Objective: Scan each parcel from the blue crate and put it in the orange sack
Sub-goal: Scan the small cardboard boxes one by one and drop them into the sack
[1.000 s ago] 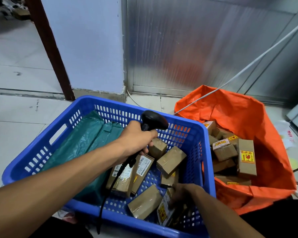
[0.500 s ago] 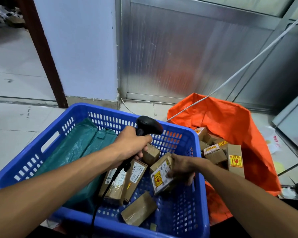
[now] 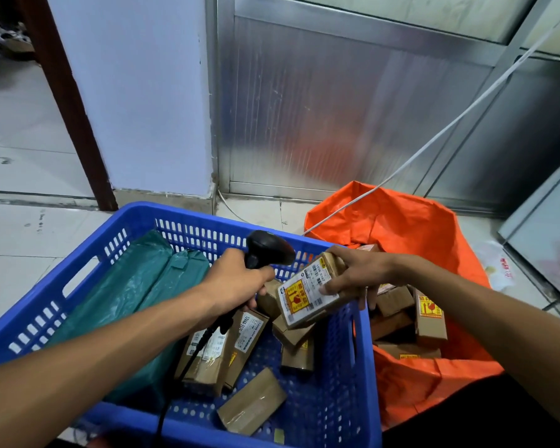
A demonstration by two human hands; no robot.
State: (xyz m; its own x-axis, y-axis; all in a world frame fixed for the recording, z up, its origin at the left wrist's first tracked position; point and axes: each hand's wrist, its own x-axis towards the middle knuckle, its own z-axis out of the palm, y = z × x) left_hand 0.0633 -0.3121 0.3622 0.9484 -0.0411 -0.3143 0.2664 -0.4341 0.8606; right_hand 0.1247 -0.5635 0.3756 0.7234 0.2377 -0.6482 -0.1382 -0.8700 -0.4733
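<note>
- Left hand (image 3: 236,282): fingers wrapped fully round handle of black scanner (image 3: 265,252), head aimed right toward parcel label.
- Right hand (image 3: 358,274): clasped on brown parcel (image 3: 307,294), thumb on label, held above right wall of blue crate (image 3: 366,367).
- Orange sack (image 3: 411,231): just right of crate, boxes inside.
</note>
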